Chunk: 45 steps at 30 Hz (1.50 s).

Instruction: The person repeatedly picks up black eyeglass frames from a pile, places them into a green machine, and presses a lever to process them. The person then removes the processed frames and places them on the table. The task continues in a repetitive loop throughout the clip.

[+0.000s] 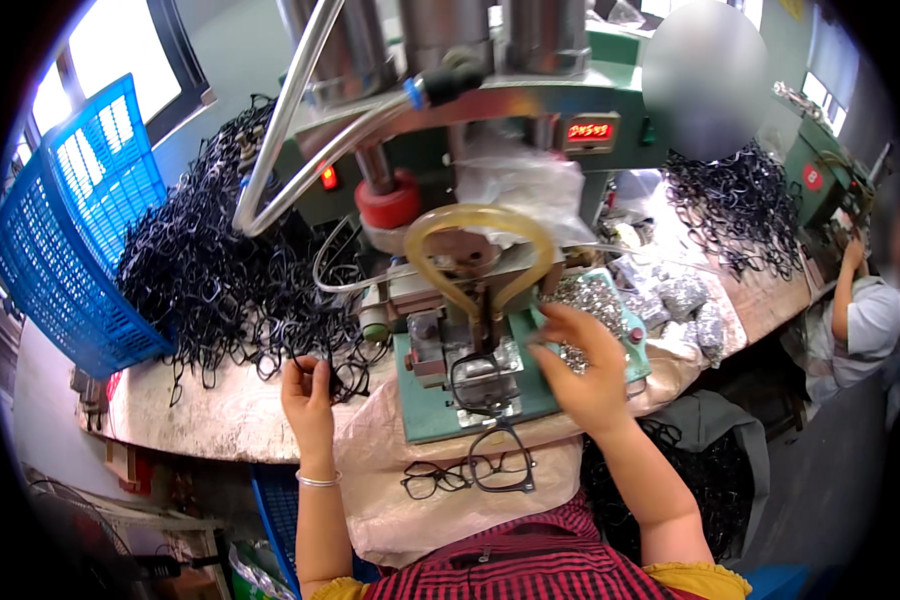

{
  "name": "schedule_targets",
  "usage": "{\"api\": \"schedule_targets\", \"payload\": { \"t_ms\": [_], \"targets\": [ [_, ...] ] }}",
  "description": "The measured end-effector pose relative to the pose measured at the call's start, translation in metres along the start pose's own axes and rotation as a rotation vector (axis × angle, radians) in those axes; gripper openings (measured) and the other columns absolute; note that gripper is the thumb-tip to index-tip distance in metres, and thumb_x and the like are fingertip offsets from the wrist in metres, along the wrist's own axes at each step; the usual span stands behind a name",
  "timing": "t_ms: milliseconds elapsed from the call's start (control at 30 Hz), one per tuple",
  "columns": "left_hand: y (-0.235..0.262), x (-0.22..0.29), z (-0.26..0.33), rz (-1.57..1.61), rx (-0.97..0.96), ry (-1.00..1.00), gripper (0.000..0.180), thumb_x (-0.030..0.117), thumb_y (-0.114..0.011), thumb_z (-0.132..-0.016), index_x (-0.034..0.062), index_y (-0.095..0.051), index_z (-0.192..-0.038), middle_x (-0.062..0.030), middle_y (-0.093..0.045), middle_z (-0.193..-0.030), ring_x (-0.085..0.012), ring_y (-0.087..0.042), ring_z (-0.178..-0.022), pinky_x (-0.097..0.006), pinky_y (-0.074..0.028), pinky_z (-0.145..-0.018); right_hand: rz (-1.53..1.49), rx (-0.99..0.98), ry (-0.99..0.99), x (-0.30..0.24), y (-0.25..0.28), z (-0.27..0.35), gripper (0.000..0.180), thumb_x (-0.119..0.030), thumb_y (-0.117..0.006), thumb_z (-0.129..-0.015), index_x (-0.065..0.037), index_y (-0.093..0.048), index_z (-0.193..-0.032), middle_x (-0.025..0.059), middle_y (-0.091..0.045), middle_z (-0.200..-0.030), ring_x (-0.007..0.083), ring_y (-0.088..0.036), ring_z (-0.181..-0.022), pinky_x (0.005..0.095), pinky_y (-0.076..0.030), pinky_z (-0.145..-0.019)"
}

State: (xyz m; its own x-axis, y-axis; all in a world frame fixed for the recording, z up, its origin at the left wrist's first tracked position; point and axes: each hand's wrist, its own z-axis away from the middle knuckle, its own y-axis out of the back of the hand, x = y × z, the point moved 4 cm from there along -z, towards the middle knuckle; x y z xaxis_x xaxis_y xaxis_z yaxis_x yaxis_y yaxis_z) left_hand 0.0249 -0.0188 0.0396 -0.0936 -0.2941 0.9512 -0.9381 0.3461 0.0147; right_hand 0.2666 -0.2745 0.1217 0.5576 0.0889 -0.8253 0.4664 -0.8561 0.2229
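Note:
My left hand (308, 395) is at the front edge of a big heap of black eyeglass frames (220, 250), its thumb and fingers closed on a black eyeglass frame (348, 382). To the right of the press fixture (485, 385), my right hand (588, 375) hangs with fingers curved and apart; I see nothing between them. A black frame (462, 385) sits at the fixture, under a looped yellowish tube (545, 245). In front of the green base plate (425, 425) lie more glasses frames (502, 488) on the beige cloth.
Beside my right hand stands a green tray (634, 355) of small metal parts, with plastic bags of parts (682, 295) farther right. A blue basket (80, 230) leans at the left. The press (440, 60) rises ahead. A co-worker's arm (845, 285) shows at far right.

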Motion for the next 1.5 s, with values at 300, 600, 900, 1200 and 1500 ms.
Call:
{"api": "schedule_targets", "payload": {
  "t_ms": [300, 600, 900, 1200, 1500],
  "targets": [
    [-0.024, 0.027, 0.029, 0.188, 0.089, -0.061, 0.010, 0.005, -0.060, -0.097, -0.0019, -0.065, -0.103, -0.0048, -0.067, -0.095, -0.0103, -0.061, -0.085, -0.025, -0.049, -0.081, -0.352, 0.028, -0.133, 0.021, -0.042, 0.002, 0.054, -0.002, -0.073, -0.081, 0.005, -0.049, -0.128, 0.0072, -0.069, -0.091, 0.0120, -0.064, -0.093, 0.0257, -0.047, -0.090],
    [-0.084, 0.172, 0.014, 0.162, -0.181, -0.688, 0.011, 0.011, -0.067, -0.091, -0.0007, -0.068, -0.092, -0.0153, -0.072, -0.094, -0.0234, -0.068, -0.090, -0.038, -0.047, -0.077, -0.406, -0.093, -0.200, -0.021, -0.037, 0.006, 0.054, -0.002, -0.069, -0.082, 0.002, -0.050, -0.132, 0.0118, -0.067, -0.111, 0.0194, -0.063, -0.107, 0.0339, -0.047, -0.096],
    [-0.123, 0.128, 0.068, -0.217, -0.664, -1.033, 0.022, 0.010, -0.078, -0.072, 0.0114, -0.075, -0.093, -0.0037, -0.074, -0.099, -0.0221, -0.057, -0.079, -0.044, -0.052, -0.083, 0.777, 0.027, 0.033, 0.104, 0.051, 0.019, 0.021, -0.014, -0.076, -0.074, -0.009, -0.073, -0.093, 0.0222, -0.062, -0.120, 0.0402, -0.052, -0.124, 0.0464, -0.040, -0.105],
    [-0.123, 0.119, 0.075, -0.266, -0.623, -1.006, 0.024, 0.008, -0.078, -0.074, 0.0120, -0.073, -0.097, -0.0058, -0.073, -0.104, -0.0233, -0.060, -0.086, -0.044, -0.051, -0.086, 0.867, 0.012, 0.170, 0.104, -0.018, -0.041, 0.009, -0.012, -0.069, -0.074, -0.008, -0.067, -0.081, 0.0140, -0.062, -0.097, 0.0333, -0.059, -0.100, 0.0444, -0.052, -0.073],
    [0.035, 0.083, 0.081, -0.660, 0.195, -0.573, 0.024, 0.001, -0.067, -0.085, 0.0019, -0.065, -0.108, -0.0164, -0.066, -0.114, -0.0298, -0.060, -0.107, -0.038, -0.045, -0.095, -0.089, 0.391, -0.400, 0.112, 0.060, 0.033, 0.008, -0.008, -0.062, -0.095, -0.001, -0.064, -0.098, 0.0006, -0.063, -0.082, 0.0092, -0.060, -0.078, 0.0256, -0.047, -0.069]
  ]
}}
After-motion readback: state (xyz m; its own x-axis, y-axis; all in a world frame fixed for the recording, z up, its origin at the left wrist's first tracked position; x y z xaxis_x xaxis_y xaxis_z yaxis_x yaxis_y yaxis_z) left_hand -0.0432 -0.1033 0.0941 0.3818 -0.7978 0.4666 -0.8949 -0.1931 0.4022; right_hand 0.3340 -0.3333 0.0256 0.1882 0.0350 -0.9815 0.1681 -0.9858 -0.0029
